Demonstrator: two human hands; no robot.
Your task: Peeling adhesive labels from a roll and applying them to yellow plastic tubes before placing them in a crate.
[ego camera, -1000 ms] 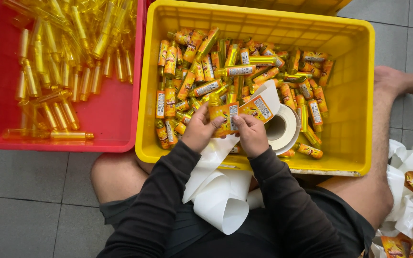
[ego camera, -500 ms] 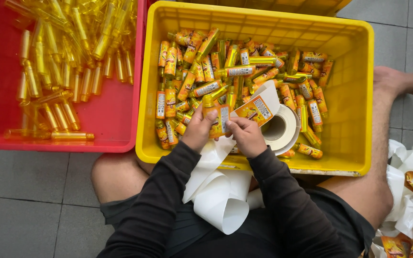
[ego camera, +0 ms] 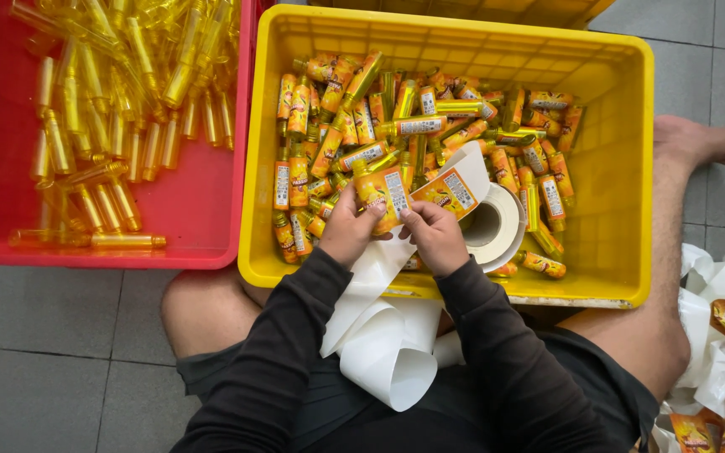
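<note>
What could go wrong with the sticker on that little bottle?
The orange label might go on crooked or wrinkled, since the left hand and right hand press it round a small bottle in mid-air. The loose white backing strip trailing over the lap could also snag or tear.

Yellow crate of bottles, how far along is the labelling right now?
Done: a heap of labelled bottles fills the yellow crate. In hand: the left hand holds one bottle while the right hand works by the label roll. Left: many plain bottles wait in the red crate.
</note>
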